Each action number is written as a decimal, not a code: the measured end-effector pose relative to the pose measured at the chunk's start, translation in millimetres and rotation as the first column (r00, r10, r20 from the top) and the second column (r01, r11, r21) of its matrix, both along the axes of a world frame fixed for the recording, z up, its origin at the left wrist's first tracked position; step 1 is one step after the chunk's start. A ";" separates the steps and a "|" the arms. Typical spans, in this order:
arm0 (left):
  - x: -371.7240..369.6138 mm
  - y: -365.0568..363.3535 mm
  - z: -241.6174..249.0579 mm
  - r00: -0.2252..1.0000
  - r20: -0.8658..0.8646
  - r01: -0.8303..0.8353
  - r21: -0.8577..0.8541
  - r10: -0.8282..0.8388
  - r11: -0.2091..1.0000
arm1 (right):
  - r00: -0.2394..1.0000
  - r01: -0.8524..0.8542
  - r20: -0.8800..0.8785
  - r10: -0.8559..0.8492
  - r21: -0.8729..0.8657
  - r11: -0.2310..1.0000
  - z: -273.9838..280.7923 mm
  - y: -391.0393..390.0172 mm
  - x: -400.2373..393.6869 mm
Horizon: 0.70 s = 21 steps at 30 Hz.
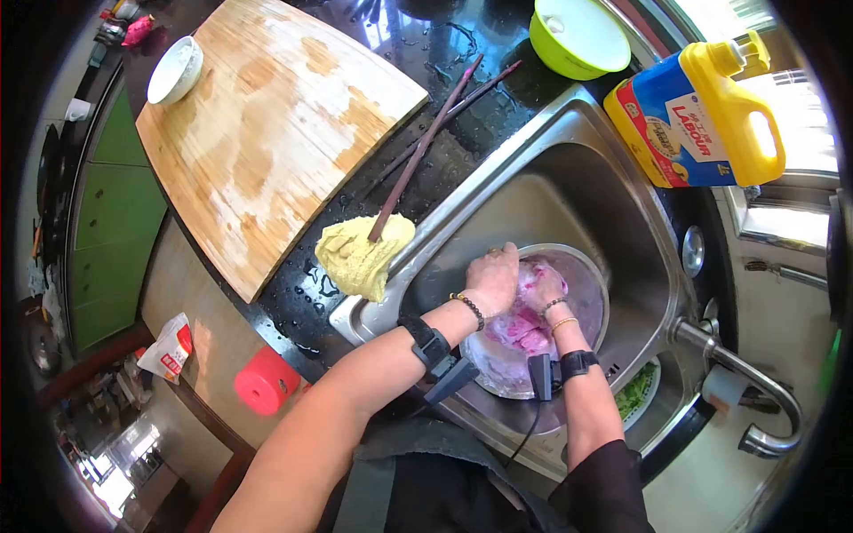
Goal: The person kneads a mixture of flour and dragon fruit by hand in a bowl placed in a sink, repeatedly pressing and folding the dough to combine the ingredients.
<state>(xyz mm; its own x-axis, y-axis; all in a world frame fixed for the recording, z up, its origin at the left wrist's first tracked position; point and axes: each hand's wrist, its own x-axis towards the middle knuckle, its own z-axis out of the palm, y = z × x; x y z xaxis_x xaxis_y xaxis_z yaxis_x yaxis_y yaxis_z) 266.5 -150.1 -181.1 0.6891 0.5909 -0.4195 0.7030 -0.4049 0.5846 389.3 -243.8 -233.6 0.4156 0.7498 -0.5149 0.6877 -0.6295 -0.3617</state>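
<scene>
A round metal basin [591, 284] of cloudy, pinkish water sits in the steel sink. My left hand [495, 277], with a beaded bracelet, is at the basin's upper left, its fingers curled at the rim; what they hold, if anything, is hidden. Inside the basin my right hand [544, 289] is partly in the water, against a pink item [531, 341], its fingers not clearly visible. That item looks like wet cloth and lies below my hands. Straps with dark devices are on both wrists.
A yellow cloth [360, 253] and two dark sticks [426, 142] lie left of the sink, beside a large wooden board [267, 115] with a white bowl [175, 71]. A green bowl [569, 49], yellow detergent jug [702, 115] and faucet [746, 373] surround the sink.
</scene>
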 end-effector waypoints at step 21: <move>0.7 -0.9 -4.3 0.997 0.062 -0.041 0.001 0.041 0.999 | 0.898 -0.395 0.052 0.437 -0.342 0.852 60.8 -116.7 -53.0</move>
<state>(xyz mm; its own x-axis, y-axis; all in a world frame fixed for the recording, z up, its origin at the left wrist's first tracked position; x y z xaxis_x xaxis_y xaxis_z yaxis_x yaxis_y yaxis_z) 267.2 -151.0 -185.3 0.6889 0.6200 -0.3756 0.6816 -0.3775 0.6268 336.3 -360.6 -172.8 0.1767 0.6735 -0.7178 0.9365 -0.3394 -0.0879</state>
